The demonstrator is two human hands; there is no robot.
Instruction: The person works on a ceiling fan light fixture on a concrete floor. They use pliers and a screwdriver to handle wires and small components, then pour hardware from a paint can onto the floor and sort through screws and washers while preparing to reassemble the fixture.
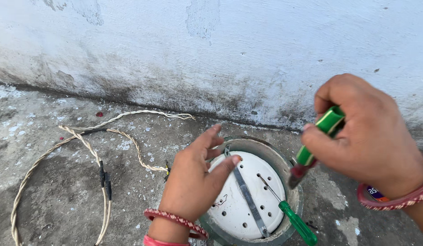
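Note:
A round grey-rimmed heater base (291,171) sits on the floor with a white perforated disc (245,200) inside, crossed by a metal strap (248,196). My left hand (193,180) rests on the disc's left side, fingers spread, thumb touching near the strap's upper end. My right hand (368,136) hovers above the base's right rim, closed around a green-handled tool (318,139) whose dark red tip points down. A green-handled screwdriver (289,214) lies across the disc's lower right, its blade pointing up left.
A twisted white cord (90,150) with black taped joints loops over the concrete floor at left. A stained whitewashed wall (211,54) runs close behind the base. A small round tape roll (373,193) lies under my right wrist.

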